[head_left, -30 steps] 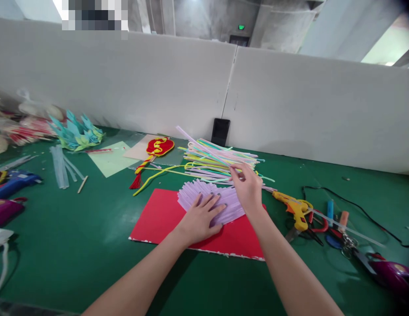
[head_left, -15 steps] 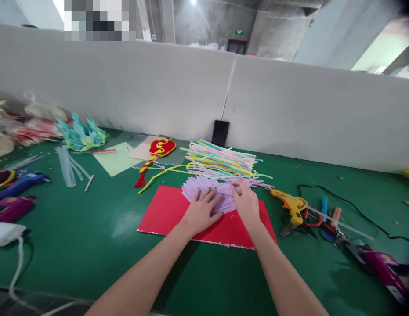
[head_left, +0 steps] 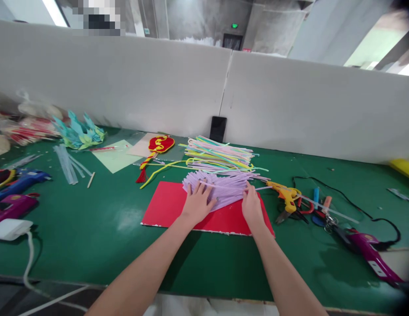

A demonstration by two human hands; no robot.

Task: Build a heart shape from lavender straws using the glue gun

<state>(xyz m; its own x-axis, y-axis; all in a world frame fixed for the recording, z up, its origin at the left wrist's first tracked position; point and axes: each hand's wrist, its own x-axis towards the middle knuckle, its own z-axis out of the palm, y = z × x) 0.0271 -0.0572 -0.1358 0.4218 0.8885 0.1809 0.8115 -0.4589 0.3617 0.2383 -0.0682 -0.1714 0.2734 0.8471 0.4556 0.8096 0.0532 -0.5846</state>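
Observation:
A thick layer of lilac pipe cleaners lies side by side over the back of a red board. My left hand rests on the layer's left part, fingers spread and flat. At the layer's right edge my right hand pinches a single lilac pipe cleaner, which slants across the others, one end sticking out to the right. My right fingertips are partly hidden. Just behind lies a loose pile of pink, yellow, green and lilac pipe cleaners.
A yellow glue gun, pliers and a purple hair-iron-like tool lie on the right. To the left are a red-and-yellow tasselled ornament, glue sticks, and blue and purple tools. A phone leans on the partition.
My right hand has moved slightly right and down along the lilac layer, and one pipe cleaner now lies slanted across it. My left hand stays flat, and the view has shifted slightly.

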